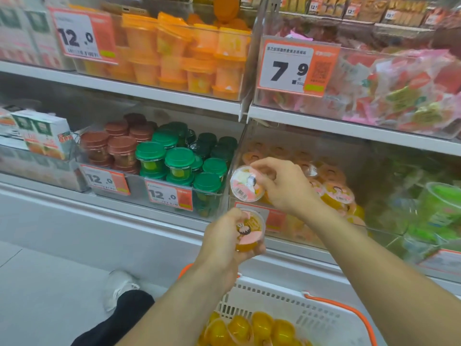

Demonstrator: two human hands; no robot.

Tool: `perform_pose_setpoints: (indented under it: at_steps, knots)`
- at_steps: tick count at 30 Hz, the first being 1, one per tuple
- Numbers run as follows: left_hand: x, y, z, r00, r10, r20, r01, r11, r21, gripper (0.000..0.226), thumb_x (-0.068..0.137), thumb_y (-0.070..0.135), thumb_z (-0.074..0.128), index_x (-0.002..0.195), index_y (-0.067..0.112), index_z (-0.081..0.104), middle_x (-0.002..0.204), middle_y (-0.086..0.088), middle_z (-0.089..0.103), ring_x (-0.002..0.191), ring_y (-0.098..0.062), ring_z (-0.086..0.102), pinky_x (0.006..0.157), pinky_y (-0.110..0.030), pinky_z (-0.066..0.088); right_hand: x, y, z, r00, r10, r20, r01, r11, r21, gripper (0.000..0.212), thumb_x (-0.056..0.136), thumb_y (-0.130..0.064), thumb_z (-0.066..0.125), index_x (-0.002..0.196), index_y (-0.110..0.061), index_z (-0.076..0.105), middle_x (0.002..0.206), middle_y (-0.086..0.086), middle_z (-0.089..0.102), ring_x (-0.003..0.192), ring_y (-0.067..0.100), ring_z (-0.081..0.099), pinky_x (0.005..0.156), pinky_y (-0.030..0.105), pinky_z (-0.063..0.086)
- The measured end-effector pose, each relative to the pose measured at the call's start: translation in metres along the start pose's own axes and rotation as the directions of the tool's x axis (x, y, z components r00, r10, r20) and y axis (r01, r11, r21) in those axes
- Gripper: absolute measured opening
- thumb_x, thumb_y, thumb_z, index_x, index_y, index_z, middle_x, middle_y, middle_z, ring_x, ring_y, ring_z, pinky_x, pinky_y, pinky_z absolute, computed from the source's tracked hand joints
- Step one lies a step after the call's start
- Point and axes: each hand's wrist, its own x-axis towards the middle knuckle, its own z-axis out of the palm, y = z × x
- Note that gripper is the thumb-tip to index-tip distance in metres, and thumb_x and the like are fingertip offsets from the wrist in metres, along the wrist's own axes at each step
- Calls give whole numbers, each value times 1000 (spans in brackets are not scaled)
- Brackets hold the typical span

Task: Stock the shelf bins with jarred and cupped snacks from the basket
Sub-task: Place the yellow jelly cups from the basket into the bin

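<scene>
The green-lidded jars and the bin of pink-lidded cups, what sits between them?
In the head view, only the clear bin walls separate the green-lidded jars from the pink-lidded cups; the right hand holds one cup there.

Price tag (83,36) on the orange-cup bin reads 12.0; the candy bin's tag (296,67) shows 7.9; two lower tags (104,179) and (168,196) both read 12.0.

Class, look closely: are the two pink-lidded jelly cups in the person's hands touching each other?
Apart. The head view shows the right hand holding one pink-lidded jelly cup above the cup gripped by the left hand, with a strip of shelf front visible between them.
</scene>
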Motion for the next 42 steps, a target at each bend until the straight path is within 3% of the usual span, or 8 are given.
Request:
perform_pose_setpoints:
  at_steps: [6,13,20,28,32,36,39,42]
  knots:
    - [1,-5,8,999,-47,14,46,999,28,23,92,15,57,108,0,63,87,-21,65,75,-31,62,56,-34,54,-1,-6,-6,987,-93,-129,90,996,-27,26,100,-19,56,122,-24,69,115,-9,71,102,4,58,89,13,37]
    - [3,-11,12,998,-57,7,57,998,40,26,90,16,56,113,5,64,98,-23,67,83,-32,64,55,-33,54,-1,-1,-1,985,-150,81,157,983,-92,29,101,-18,54,126,-23,67,128,-6,66,115,11,59,88,12,36]
    - [2,-13,14,1000,-27,12,27,999,24,29,88,14,55,113,3,64,97,-21,66,87,-34,63,51,-31,52,4,7,-2,989,-125,74,131,988,-82,36,98,-31,62,133,-25,58,119,-10,67,84,1,53,82,18,40]
    - [-1,-5,16,971,238,18,-239,962,131,50,57,15,58,105,3,53,103,-22,61,71,-32,64,52,-36,55,-36,22,-3,972,12,-235,64,948,312,8,95,-25,64,103,-28,65,99,-9,69,85,9,66,75,29,56]
    - [-4,-9,17,822,540,180,-569,763,307,25,87,15,74,106,23,61,101,1,70,94,-19,70,76,-38,61,-67,25,-13,1000,13,-18,2,746,666,21,88,-23,69,108,-16,69,99,-1,72,78,18,69,68,29,55]
    - [-7,-9,18,712,590,382,-701,633,329,23,97,21,63,119,27,64,115,3,68,104,-12,67,78,-19,54,-82,36,-23,997,32,77,-81,585,807,36,77,-11,72,111,1,64,99,22,69,74,42,68,64,36,58]
    - [-7,-9,17,655,599,461,-754,477,452,33,101,39,53,134,36,56,131,19,57,124,-1,53,98,-19,46,-80,39,-32,997,78,-14,-41,657,753,24,78,-4,73,101,-2,66,89,14,73,66,27,69,59,30,57]
    - [9,-2,11,491,720,490,-738,45,673,46,101,36,45,146,29,45,145,18,44,141,0,29,117,-24,25,-66,44,-42,976,116,-187,-1,851,526,19,84,-4,75,95,-19,70,82,4,74,62,18,71,56,39,58]
